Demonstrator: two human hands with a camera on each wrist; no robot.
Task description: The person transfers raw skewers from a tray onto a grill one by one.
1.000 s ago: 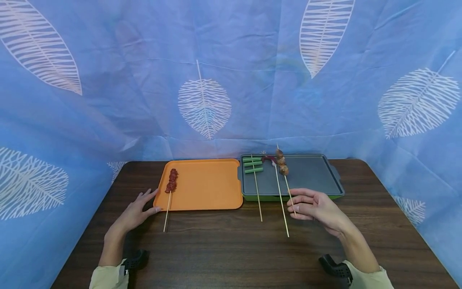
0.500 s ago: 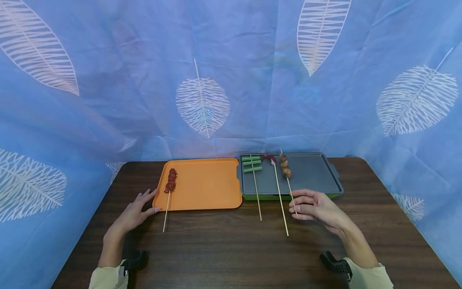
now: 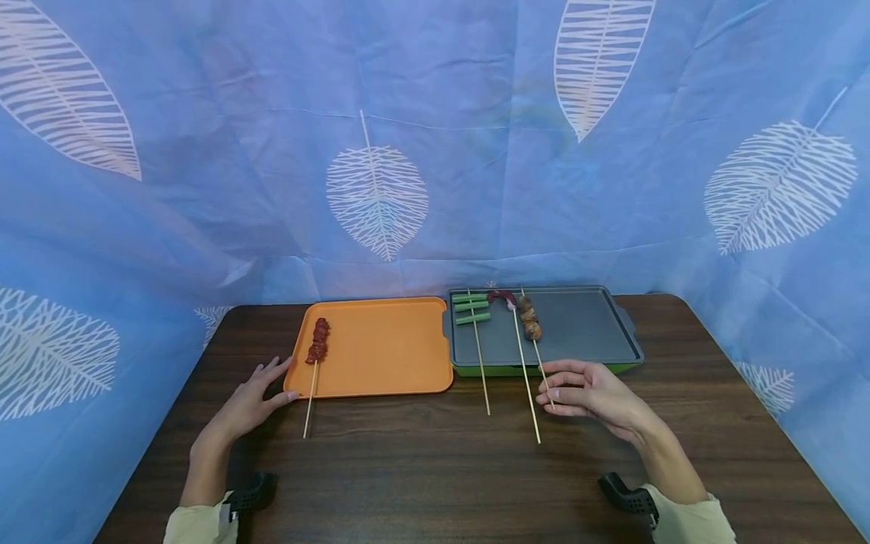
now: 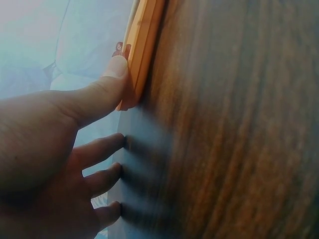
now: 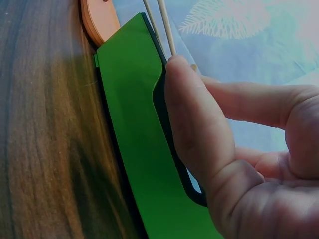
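Note:
My right hand [image 3: 587, 394] pinches the stick of a skewer of brown chunks [image 3: 529, 319] between thumb and fingers. Its food end lies over the grey griddle [image 3: 578, 325], next to a skewer with a dark red curled piece [image 3: 501, 295]. Farther left on the griddle is a skewer of green pieces [image 3: 472, 307]. With fingers spread, my left hand [image 3: 246, 404] has its thumb on the near left corner of the orange tray [image 3: 387, 347]; its other fingertips reach down by the table in the left wrist view. A red meat skewer [image 3: 318, 341] lies on that tray, its stick passing over the front rim.
Tray and griddle stand side by side along the back of the dark wooden table [image 3: 408, 468]. The griddle has a green base [image 5: 129, 99] and side handles. Behind the table hangs a blue cloth [image 3: 476, 189] with white leaf prints. Several stick ends jut over the front edges.
The brown skewer's food end has come down toward the griddle and shifted left, closer to the dark red one. My right hand keeps its pinch; the left hand stays at the tray corner.

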